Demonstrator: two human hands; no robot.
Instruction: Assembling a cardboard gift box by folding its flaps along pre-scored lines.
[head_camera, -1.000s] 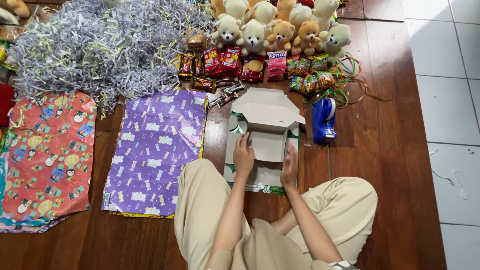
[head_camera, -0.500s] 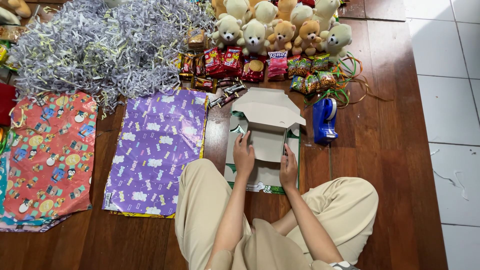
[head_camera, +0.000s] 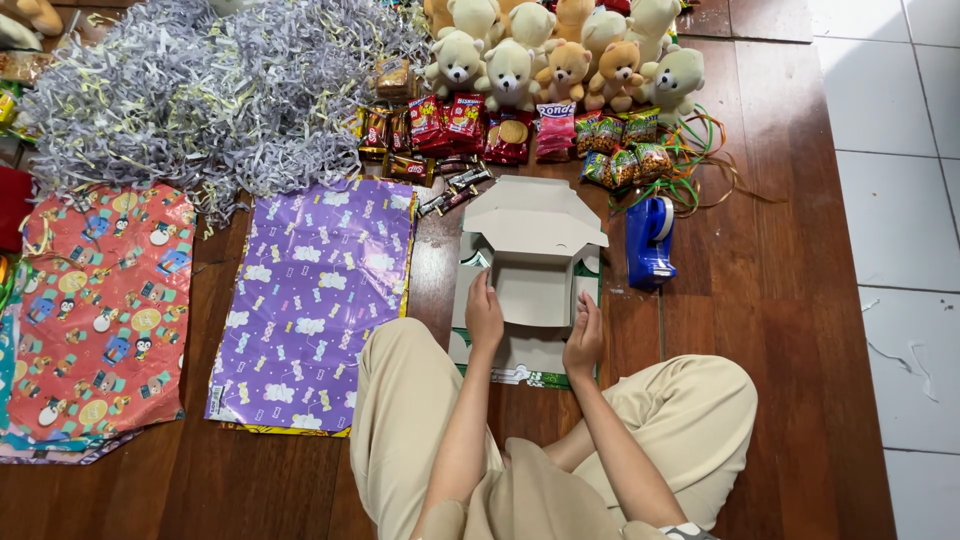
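Folding cardboard box (head_camera: 532, 265), half-formed.
I see left hand (head_camera: 484, 312) and right hand (head_camera: 585, 338) pressing its side walls flat-palmed; lid open, nothing packed.

Purple candy-print wrapping sheet (head_camera: 315, 300), red cartoon-print sheet (head_camera: 100, 310), blue tape dispenser (head_camera: 650, 240).

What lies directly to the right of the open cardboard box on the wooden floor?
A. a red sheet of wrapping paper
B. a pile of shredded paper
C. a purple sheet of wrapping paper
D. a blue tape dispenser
D: the blue tape dispenser stands just right of the open cardboard box, which both hands touch.
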